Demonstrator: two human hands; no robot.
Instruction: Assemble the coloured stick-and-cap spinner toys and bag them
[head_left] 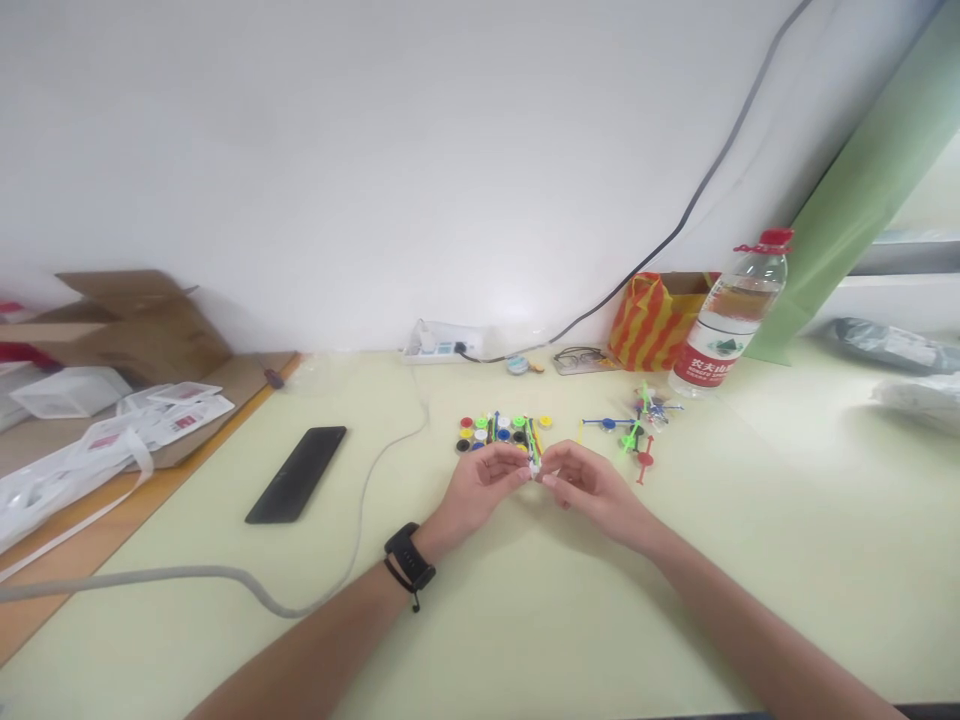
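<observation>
My left hand (pixel 484 483) and my right hand (pixel 585 482) meet over the pale green table (pixel 525 620), fingertips pinched together on a small white piece (pixel 535 466) from which thin green and yellow sticks (pixel 532 440) rise. Just behind the hands lies a cluster of small coloured round pieces (pixel 499 430). To the right of it lie several coloured stick-and-disc assemblies (pixel 634 430), among them a red one near my right hand. A black watch (pixel 409 558) is on my left wrist.
A black phone (pixel 297 474) lies to the left, a grey cable (pixel 225 578) curving past it. A water bottle (pixel 731 320), striped bag (pixel 651 322), glasses (pixel 581 357) and power strip (pixel 442 342) line the wall. Cardboard and plastic packets (pixel 112 430) are at far left.
</observation>
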